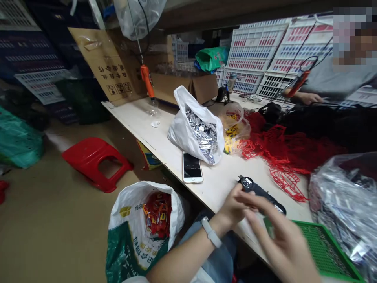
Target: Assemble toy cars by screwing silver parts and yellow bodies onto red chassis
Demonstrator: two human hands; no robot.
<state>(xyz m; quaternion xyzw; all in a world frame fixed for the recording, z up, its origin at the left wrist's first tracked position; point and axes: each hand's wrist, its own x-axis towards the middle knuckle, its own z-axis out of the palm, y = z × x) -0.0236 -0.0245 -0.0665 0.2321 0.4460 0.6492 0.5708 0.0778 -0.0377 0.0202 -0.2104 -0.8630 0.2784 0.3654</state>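
Note:
My left hand (231, 208), with a pale band (211, 232) on its wrist, is over the table's front edge. Its fingers are curled together, and whatever they hold is hidden. Reaching across from the right, my right hand (282, 239) is blurred; its fingers are stretched and apart, their tips at the left fingers. Just beyond both hands lies a long black plastic part (266, 195) with a round dial-like end (246, 182). That round end is beside my left fingertips; I cannot tell whether they touch it.
A white bag of metal pieces (179, 122) and a phone (192, 168) rest on the table. Red plastic frames (287, 177), a green tray (338, 251) and a clear bag (347, 196) lie rightward. Below are a sack (118, 220) and red stool (88, 153). A co-worker's hand (312, 98) is opposite.

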